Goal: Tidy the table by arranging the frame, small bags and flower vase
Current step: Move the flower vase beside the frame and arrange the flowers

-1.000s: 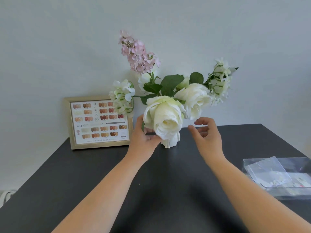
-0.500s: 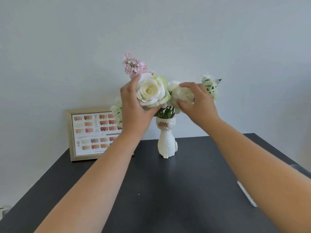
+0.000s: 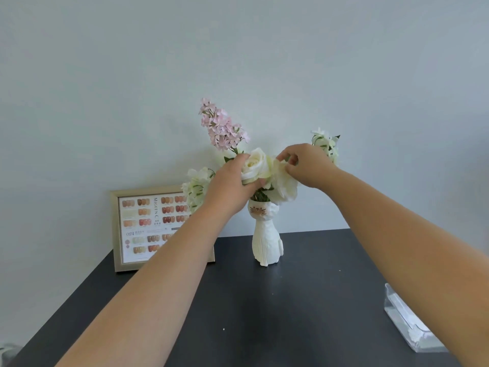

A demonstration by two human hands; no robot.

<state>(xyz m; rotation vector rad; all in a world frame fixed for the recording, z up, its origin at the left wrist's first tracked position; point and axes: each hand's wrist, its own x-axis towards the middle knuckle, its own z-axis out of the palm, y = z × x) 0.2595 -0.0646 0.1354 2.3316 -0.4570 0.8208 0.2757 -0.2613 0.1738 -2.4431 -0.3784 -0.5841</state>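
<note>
A white cat-shaped flower vase (image 3: 266, 242) stands upright at the back middle of the dark table (image 3: 264, 313). It holds white roses, a pink flower spike (image 3: 222, 125) and small white blossoms. My left hand (image 3: 230, 186) grips a white rose (image 3: 258, 165) from its left side. My right hand (image 3: 307, 165) pinches the petals of a second white rose (image 3: 284, 185) just to the right. A gold frame (image 3: 116, 229) with a nail-colour chart leans against the wall at the back left, partly behind my left forearm.
A clear plastic tray (image 3: 404, 321) holding small bags lies at the table's right edge, partly hidden by my right forearm. A pale wall rises right behind the table. A grey object (image 3: 8, 352) shows at the bottom left corner.
Both hands rose from beside the vase body to the flower heads and took hold of the two white roses. The view tilted up, so the tray slid toward the lower right.
</note>
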